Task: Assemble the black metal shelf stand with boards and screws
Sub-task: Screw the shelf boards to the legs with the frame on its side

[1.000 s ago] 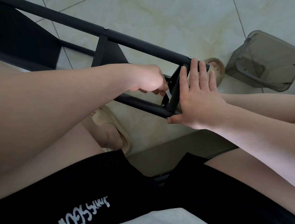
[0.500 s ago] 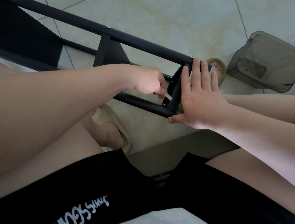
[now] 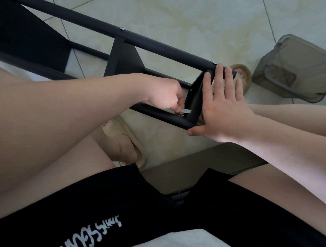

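The black metal shelf stand (image 3: 161,48) lies on its side across the tiled floor, its tubes running from upper left to centre right. A black board (image 3: 195,100) stands between the two tubes at the stand's near end. My left hand (image 3: 165,95) pinches a small flat silver wrench (image 3: 186,111) down at a screw (image 3: 182,115) on the lower tube beside that board. My right hand (image 3: 224,105) lies flat, fingers straight, against the board's outer face, its thumb at the lower tube's end. Another board (image 3: 122,60) sits further left.
A translucent grey plastic bin (image 3: 299,67) lies tipped on the floor at the right. Beige slippers (image 3: 127,140) are on my feet below and behind the stand. A dark flat panel (image 3: 193,169) lies on the floor between my legs.
My left hand has moved down with the wrench, from beside the board's middle to the screw on the lower tube. My right hand has stayed pressed on the board.
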`<control>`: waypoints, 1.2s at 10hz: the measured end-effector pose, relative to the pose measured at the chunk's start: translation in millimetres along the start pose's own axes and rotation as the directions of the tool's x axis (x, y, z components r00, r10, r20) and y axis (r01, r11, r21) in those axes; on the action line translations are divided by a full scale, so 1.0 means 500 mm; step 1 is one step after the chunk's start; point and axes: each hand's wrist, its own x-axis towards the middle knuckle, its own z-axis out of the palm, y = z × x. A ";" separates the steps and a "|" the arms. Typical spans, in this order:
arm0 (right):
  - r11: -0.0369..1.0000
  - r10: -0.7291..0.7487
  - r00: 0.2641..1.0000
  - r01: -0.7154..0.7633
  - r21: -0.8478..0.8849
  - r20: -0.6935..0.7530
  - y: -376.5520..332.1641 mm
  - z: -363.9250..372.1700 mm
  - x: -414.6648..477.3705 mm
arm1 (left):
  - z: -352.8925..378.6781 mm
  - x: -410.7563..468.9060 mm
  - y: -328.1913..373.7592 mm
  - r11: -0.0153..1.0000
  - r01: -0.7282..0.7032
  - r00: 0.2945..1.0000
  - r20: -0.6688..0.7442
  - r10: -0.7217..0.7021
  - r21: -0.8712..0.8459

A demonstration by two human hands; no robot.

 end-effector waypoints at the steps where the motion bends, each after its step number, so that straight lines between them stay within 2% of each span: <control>1: 1.000 -0.003 1.000 0.003 0.002 -0.001 0.001 0.000 0.001 | 0.003 0.000 0.000 1.000 -0.002 1.000 0.022 0.002 0.017; 4: 1.000 -0.009 1.000 0.009 0.001 -0.016 0.003 0.001 0.004 | -0.026 -0.003 0.012 0.999 0.005 0.987 -0.162 0.002 0.046; 5: 1.000 -0.003 1.000 0.003 0.005 -0.010 0.003 0.000 0.003 | -0.021 -0.002 0.020 0.999 0.009 0.985 -0.174 -0.017 -0.046; 6: 1.000 -0.004 1.000 0.004 0.002 -0.006 0.004 -0.001 0.002 | -0.009 0.005 0.020 0.944 0.015 0.987 -0.147 -0.067 -0.329; 7: 1.000 -0.008 1.000 0.008 -0.005 -0.002 0.004 -0.002 0.002 | 0.002 0.012 0.016 0.852 0.074 0.979 -0.125 -0.161 -0.519; 10: 1.000 -0.013 1.000 0.013 -0.001 -0.013 0.005 -0.002 0.002 | 0.000 0.012 0.027 0.795 0.110 0.944 -0.188 -0.272 -0.596; 12: 1.000 -0.011 1.000 0.011 -0.002 -0.014 0.004 -0.001 0.002 | 0.004 0.010 0.035 0.808 0.119 0.948 -0.175 -0.265 -0.577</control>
